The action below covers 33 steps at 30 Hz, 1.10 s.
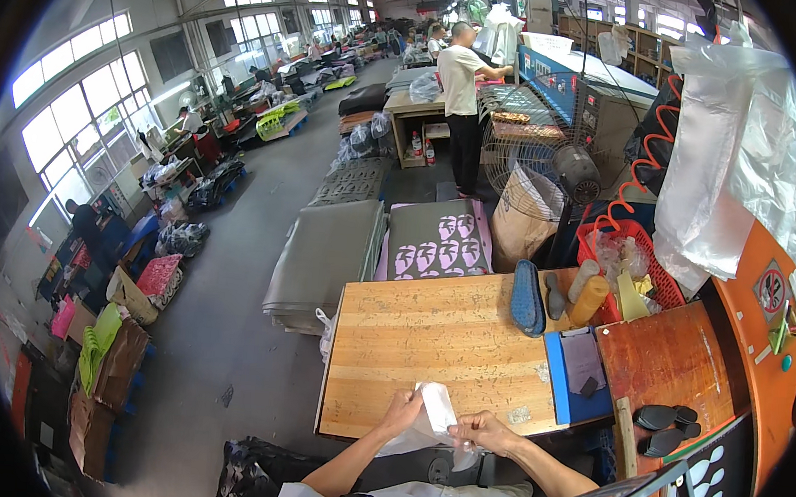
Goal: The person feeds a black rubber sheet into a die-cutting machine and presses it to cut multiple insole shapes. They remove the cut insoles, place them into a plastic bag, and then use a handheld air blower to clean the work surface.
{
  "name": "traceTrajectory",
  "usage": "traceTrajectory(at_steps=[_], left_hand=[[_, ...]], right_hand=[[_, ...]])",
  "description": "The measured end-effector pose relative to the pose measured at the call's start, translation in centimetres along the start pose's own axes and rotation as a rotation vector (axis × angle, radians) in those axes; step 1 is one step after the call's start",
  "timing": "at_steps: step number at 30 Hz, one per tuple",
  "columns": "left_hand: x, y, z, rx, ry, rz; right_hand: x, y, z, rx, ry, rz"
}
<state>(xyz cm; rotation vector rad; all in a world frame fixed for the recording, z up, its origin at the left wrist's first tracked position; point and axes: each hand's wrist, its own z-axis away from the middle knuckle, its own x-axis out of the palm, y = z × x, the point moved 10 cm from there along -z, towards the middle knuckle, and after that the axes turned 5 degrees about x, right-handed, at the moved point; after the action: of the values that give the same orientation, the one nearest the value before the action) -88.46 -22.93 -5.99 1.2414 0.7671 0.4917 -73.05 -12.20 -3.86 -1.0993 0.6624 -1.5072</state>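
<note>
Both hands are at the near edge of the wooden table (437, 344). Between them is a thin white, partly see-through sheet (438, 408), perhaps plastic film or a bag; its exact kind does not show. My left hand (400, 411) has its fingers closed on the left side of the sheet. Pinched in my right hand (487, 433) is its lower right side, with a clear crumpled part hanging below. The sheet's upper end stands folded over above the tabletop.
A blue insole-shaped piece (528, 299), bottles (588, 302) and a red basket (660, 267) stand at the right. Clear plastic bags (746, 153) hang above. Beyond the table are grey sheet stacks (328, 262), a large fan (574, 173) and a co-worker (462, 96).
</note>
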Motion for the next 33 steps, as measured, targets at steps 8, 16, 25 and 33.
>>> traceTrajectory(at_steps=[8, 16, 25, 33], left_hand=[[3.8, -2.5, -0.4, -0.143, -0.108, 0.090], [-0.5, 4.5, 1.3, 0.411, 0.377, -0.029], [4.4, -2.1, 4.4, -0.080, 0.060, 0.545], [-3.6, -7.0, 7.2, 0.120, 0.305, 0.193]], right_hand=[[-0.7, 1.4, 2.1, -0.031, 0.119, -0.128], [-4.9, 2.0, 3.4, -0.157, 0.598, -0.120], [0.2, 1.1, -2.1, -0.236, 0.604, 0.127], [-7.0, 8.1, -4.3, -0.157, 0.695, -0.934]])
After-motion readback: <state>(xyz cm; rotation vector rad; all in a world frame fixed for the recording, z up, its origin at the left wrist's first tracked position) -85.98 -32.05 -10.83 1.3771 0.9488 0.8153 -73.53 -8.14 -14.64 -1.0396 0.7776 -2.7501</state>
